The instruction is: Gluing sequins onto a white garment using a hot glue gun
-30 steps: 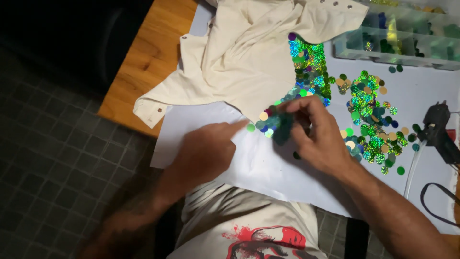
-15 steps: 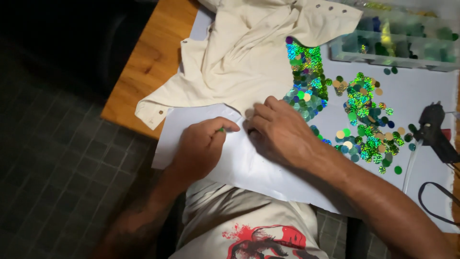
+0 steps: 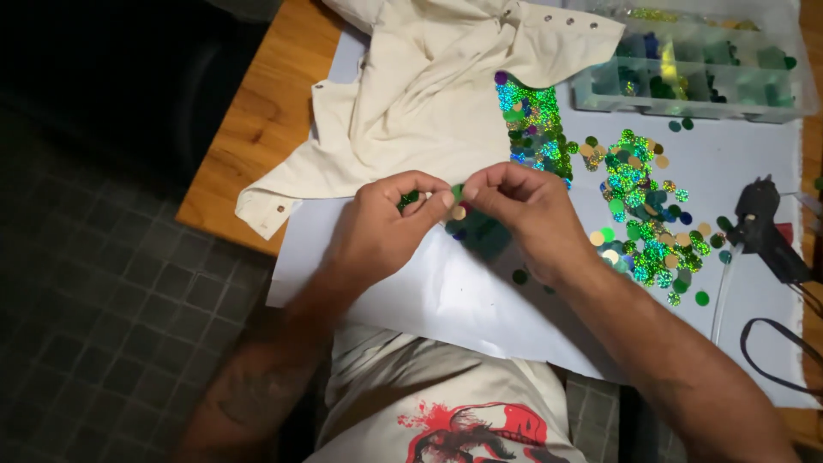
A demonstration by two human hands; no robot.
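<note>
Between both hands' fingers [image 3: 446,202], green sequin [image 3: 457,192], pinched above paper [image 3: 446,296]

Both hands meet above the white paper sheet [image 3: 446,291]; the left hand [image 3: 386,227] and right hand [image 3: 523,214] pinch small sequins [image 3: 456,204] between fingertips; a cream garment [image 3: 429,94] lies beyond; loose green sequins [image 3: 643,214] scatter near a clear compartment box [image 3: 694,73] on the bench [image 3: 257,129].

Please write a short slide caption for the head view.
Left hand and right hand pinch sequins together above white paper, beside a cream garment.
</note>
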